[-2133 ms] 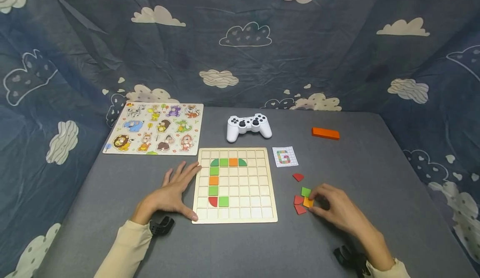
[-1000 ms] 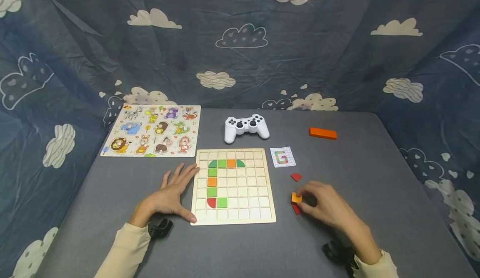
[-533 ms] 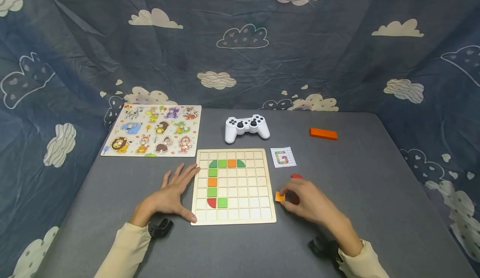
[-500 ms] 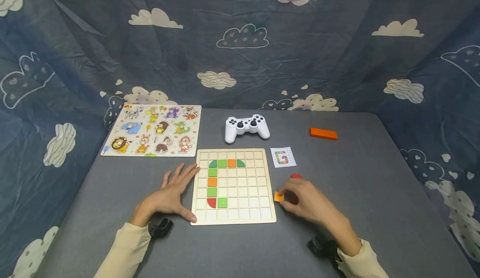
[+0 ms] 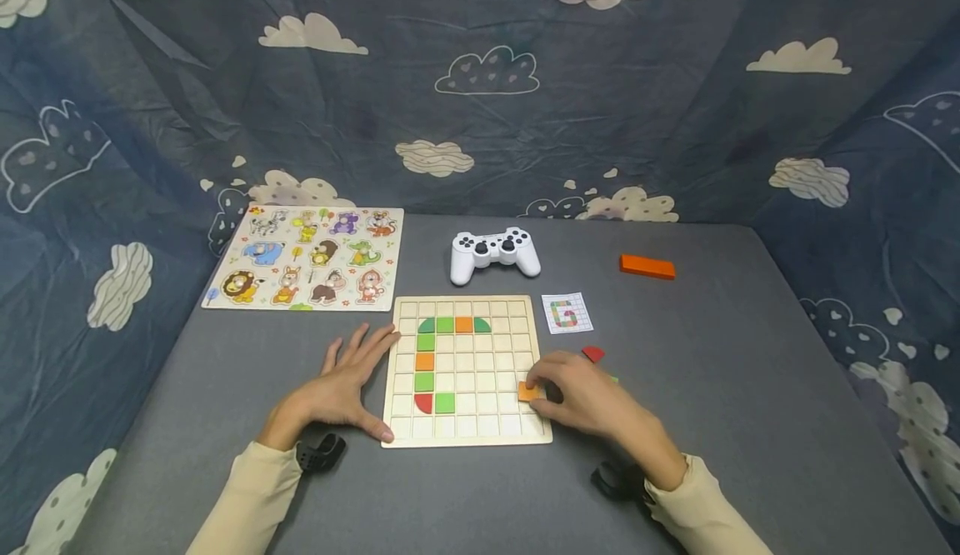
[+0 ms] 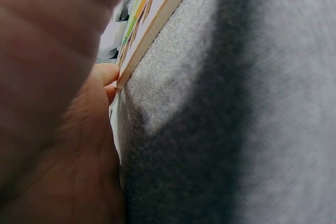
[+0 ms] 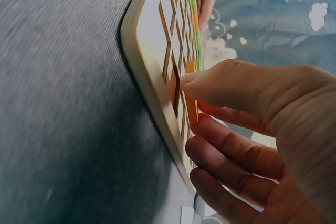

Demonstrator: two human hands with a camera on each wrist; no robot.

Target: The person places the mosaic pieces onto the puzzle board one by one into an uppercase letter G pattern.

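Observation:
A wooden grid board [image 5: 487, 430] lies mid-table, with green, orange and red tiles set in some of its squares. My right hand [image 5: 592, 397] pinches an orange square tile [image 5: 527, 392] between thumb and fingers, over the board's right columns. In the right wrist view the orange tile [image 7: 191, 98] stands out just above the grid. My left hand [image 5: 341, 388] rests at the board's left edge, fingers spread, thumb at the near corner. A red tile [image 5: 593, 354] lies right of the board; a bit of a green tile [image 5: 615, 379] shows behind my right hand, which hides other tiles.
A small pattern card [image 5: 567, 313] lies right of the board's far corner. Behind the board are a white game controller [image 5: 495, 255] and an animal puzzle board [image 5: 307, 259]. An orange block [image 5: 647, 267] lies at the back right.
My right hand took hold of the orange tile from the loose group and carried it left, from beside the board to over its right columns. My left hand stays at the board's edge.

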